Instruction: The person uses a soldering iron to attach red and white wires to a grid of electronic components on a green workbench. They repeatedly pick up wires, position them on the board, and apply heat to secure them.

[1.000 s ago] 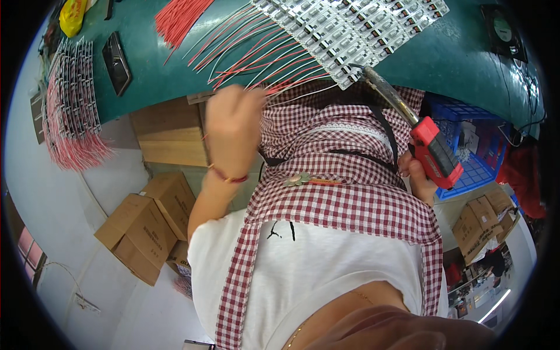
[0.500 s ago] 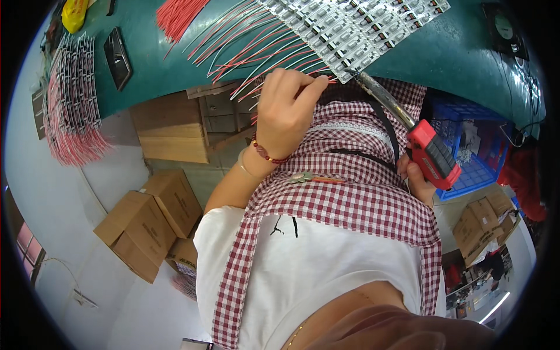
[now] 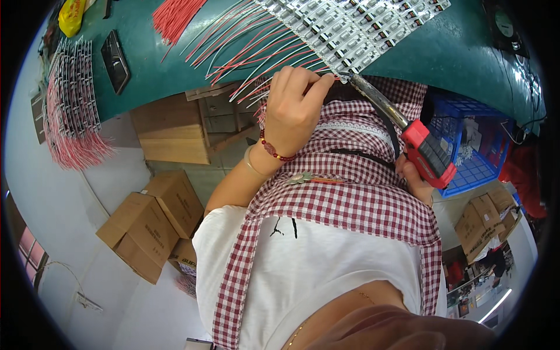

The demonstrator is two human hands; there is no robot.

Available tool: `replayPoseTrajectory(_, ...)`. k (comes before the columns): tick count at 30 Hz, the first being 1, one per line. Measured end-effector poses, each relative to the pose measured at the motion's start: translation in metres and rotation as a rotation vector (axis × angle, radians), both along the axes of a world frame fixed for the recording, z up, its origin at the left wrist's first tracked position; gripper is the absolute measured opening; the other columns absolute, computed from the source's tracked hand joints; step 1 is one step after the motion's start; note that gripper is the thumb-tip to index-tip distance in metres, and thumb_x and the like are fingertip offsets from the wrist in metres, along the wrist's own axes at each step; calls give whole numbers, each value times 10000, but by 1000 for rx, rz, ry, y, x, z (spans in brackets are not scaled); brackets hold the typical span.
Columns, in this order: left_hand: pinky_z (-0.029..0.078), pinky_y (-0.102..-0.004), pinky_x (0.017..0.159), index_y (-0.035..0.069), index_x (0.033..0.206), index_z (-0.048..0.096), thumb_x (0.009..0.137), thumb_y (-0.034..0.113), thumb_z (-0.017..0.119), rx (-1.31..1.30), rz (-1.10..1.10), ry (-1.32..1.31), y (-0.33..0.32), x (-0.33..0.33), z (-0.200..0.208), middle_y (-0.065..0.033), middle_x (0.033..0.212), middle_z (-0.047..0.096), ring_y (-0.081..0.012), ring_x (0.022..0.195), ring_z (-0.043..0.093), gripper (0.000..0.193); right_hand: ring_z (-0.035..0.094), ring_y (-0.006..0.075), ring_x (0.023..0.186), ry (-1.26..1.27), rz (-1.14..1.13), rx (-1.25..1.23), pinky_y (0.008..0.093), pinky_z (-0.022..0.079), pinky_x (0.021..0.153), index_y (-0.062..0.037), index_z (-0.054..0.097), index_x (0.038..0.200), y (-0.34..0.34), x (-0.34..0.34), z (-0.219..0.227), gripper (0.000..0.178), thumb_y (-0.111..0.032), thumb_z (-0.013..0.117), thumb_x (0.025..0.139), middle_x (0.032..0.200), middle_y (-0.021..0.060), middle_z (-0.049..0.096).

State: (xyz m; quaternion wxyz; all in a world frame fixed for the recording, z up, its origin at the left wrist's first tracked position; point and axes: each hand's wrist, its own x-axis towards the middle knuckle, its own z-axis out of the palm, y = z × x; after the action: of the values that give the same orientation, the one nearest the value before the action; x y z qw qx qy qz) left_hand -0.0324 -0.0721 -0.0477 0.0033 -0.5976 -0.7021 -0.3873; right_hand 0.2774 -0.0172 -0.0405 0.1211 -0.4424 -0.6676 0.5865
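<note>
A panel of small pale circuit boards (image 3: 350,35) lies on the bench, with red and white wires (image 3: 256,49) fanning out from its left edge. My left hand (image 3: 291,108) is at the panel's near corner, thumb and forefinger pinched together on what looks like a red wire, its end mostly hidden by the fingers. My right hand (image 3: 415,179) grips a soldering iron (image 3: 430,153) by its red and black handle. The iron's metal tip meets the same corner, close beside my left fingertips.
A bundle of red wires (image 3: 175,20) lies at the far left of the green bench (image 3: 157,64). Further left are a phone (image 3: 115,63), a yellow bag (image 3: 72,17) and wired boards (image 3: 73,105). A blue crate (image 3: 478,163) stands below right; cardboard boxes (image 3: 137,233) are on the floor.
My left fingertips have shifted slightly right, closer to the panel corner. The soldering iron has moved a little left and down, bringing its tip nearer to my left fingers.
</note>
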Motion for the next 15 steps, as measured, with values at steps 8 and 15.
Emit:
replayPoseTrajectory(8,408,-310,581,41,862,680,646,-34,716,-10,8,13,0,0,2,-36,725,535,-201,675,498,231,620,199,639,-62,4,171,297,476,581,-38,669,863,5,-22,10,138,-35,696,728,754,71,642)
replayPoseTrajectory(15,407,-317,587,41,862,678,657,-30,715,-21,5,-7,0,-1,3,-36,727,535,-203,673,497,220,626,168,682,-39,47,159,293,480,610,-35,679,908,3,-1,-1,188,-46,719,725,796,63,659)
